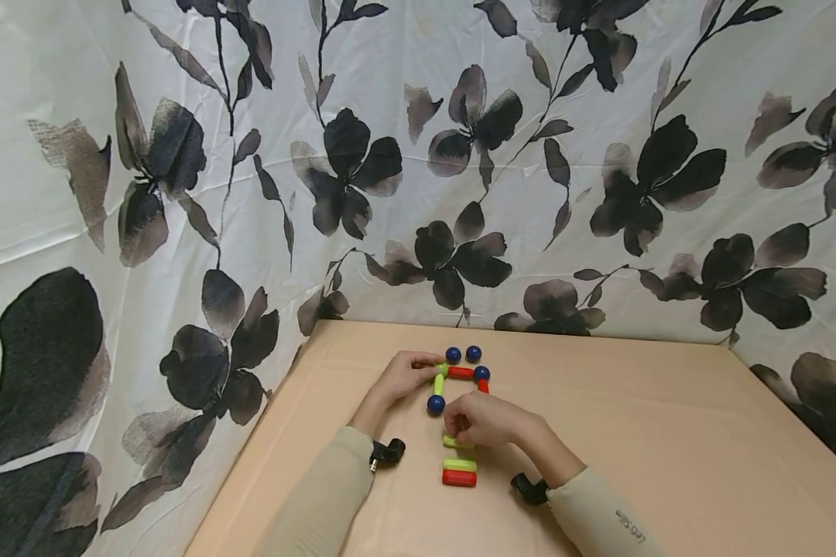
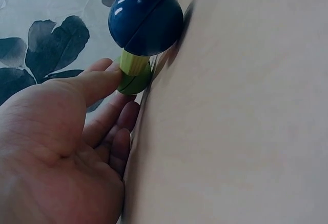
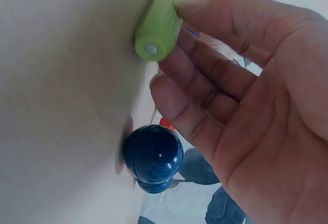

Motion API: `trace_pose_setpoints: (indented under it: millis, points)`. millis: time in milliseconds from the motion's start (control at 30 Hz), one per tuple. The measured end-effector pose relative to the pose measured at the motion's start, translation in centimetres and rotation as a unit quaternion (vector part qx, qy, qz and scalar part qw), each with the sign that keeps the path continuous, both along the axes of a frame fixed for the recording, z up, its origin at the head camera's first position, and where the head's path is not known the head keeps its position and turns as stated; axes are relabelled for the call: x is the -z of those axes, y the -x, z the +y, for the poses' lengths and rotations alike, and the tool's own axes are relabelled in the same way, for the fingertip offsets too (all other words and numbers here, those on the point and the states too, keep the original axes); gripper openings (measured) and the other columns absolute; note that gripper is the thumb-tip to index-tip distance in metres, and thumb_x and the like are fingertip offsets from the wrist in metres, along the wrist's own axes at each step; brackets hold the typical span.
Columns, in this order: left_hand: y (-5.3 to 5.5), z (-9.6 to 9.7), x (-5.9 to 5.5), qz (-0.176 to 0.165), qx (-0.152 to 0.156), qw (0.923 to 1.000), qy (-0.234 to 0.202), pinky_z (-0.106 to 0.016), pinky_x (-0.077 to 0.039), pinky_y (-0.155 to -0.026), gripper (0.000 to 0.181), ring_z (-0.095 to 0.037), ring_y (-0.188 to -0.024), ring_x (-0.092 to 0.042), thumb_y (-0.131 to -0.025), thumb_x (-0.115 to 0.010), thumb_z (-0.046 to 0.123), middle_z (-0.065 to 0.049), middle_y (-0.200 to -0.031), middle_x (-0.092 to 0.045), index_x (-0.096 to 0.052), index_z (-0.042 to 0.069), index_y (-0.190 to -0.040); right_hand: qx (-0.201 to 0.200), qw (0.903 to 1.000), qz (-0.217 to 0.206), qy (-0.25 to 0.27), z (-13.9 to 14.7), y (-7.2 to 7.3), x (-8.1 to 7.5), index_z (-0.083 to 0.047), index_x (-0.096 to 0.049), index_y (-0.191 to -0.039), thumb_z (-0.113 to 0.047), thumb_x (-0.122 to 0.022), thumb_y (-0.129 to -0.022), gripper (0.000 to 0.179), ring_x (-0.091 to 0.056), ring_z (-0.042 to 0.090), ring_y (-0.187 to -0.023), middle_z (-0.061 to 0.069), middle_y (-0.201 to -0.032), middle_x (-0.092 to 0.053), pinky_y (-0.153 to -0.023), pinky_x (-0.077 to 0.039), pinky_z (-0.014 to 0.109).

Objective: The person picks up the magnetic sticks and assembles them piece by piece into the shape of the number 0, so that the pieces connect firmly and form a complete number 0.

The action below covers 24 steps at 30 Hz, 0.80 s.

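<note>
The right hand (image 1: 491,419) pinches one green rod (image 3: 161,24) between thumb and forefinger; the left hand (image 1: 404,379) pinches the one green ball (image 2: 135,83) between thumb and fingers. From that ball, a second green rod (image 1: 438,384) runs towards the near side of the surface (image 1: 669,441) to a blue ball (image 1: 435,404), and a red rod (image 1: 461,373) runs towards the right edge to another blue ball (image 1: 482,373). There, a second red rod (image 1: 484,386) starts, partly covered by the right hand. Two more blue balls (image 1: 473,354) sit just beyond, making four, nearer the far left corner than the far right. Nearer the wearer, a third green rod (image 1: 460,465) and a third red rod (image 1: 459,479) lie side by side. That makes three of each colour, though the right hand may hide more. Beyond the far edge hangs a floral cloth (image 1: 390,46).
</note>
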<state>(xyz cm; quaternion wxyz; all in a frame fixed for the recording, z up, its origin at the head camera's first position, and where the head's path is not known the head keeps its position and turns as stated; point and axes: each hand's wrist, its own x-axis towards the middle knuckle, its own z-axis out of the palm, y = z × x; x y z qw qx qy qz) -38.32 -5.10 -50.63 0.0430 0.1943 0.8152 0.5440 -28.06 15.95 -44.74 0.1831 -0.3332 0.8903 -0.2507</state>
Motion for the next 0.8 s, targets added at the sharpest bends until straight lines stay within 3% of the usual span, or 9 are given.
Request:
trace_pose_setpoints:
  millis: [200, 467, 800]
  points:
    - [-0.15, 0.04, 0.01, 0.002, 0.0, 1.0, 0.0, -0.025, -0.051, -0.086, 0.024, -0.014, -0.101, -0.064, -0.098, -0.074, 0.017, -0.001, -0.122, -0.077, -0.079, 0.016, -0.121, -0.019, 0.9997, 0.012, 0.001, -0.18, 0.04, 0.18, -0.02, -0.083, -0.091, -0.001, -0.076, -0.09, 0.02, -0.057, 0.007, -0.08, -0.012, -0.088, -0.069, -0.074, -0.05, 0.021]
    - [-0.16, 0.09, 0.07, 0.01, 0.002, 0.9999, 0.001, -0.027, -0.05, -0.088, 0.024, -0.013, -0.102, -0.064, -0.098, -0.074, 0.018, -0.001, -0.122, -0.077, -0.079, 0.014, -0.122, -0.02, 0.9995, 0.024, -0.006, -0.22, 0.04, 0.35, -0.021, -0.085, -0.097, 0.0, -0.079, -0.089, 0.023, -0.054, 0.009, -0.078, -0.01, -0.092, -0.072, -0.068, -0.047, 0.021]
    - [-0.16, 0.13, 0.01, 0.006, -0.001, 1.0, 0.005, -0.027, -0.05, -0.088, 0.024, -0.015, -0.105, -0.064, -0.099, -0.073, 0.02, 0.0, -0.123, -0.076, -0.079, 0.017, -0.122, -0.033, 0.9992, -0.023, -0.006, 0.36, 0.27, 0.44, -0.019, -0.082, -0.104, -0.008, -0.073, -0.095, 0.017, -0.051, 0.005, -0.069, -0.01, -0.085, -0.069, -0.064, -0.041, 0.02]
